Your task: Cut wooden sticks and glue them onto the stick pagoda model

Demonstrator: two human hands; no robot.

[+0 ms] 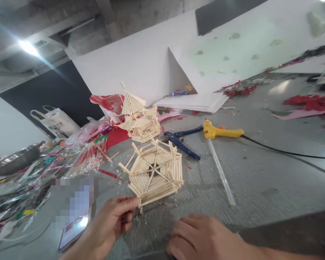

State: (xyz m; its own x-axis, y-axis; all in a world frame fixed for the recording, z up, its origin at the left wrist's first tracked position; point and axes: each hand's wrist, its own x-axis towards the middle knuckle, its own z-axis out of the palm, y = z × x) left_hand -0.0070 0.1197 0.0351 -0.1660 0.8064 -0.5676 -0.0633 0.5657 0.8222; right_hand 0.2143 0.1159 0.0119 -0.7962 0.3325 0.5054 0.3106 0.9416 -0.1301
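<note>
An eight-sided frame built of thin wooden sticks (157,187) lies on the grey table, with short sticks standing up at its corners and spokes meeting in the middle. My left hand (115,218) pinches its near left corner between thumb and forefinger. Just behind it stands a small stick pavilion (141,122) with a pointed roof. At the table's front edge rests my right hand (199,234), fingers curled under and apart from the frame. Its palm is hidden, and nothing shows in it.
Blue-handled cutters (182,141) lie right of the pavilion. A yellow glue gun (222,130) trails a black cable, with a clear glue stick (221,173) at its nozzle. A phone (76,220) lies left. Plastic-wrapped materials (29,187) crowd the far left; white boards (192,102) lie behind.
</note>
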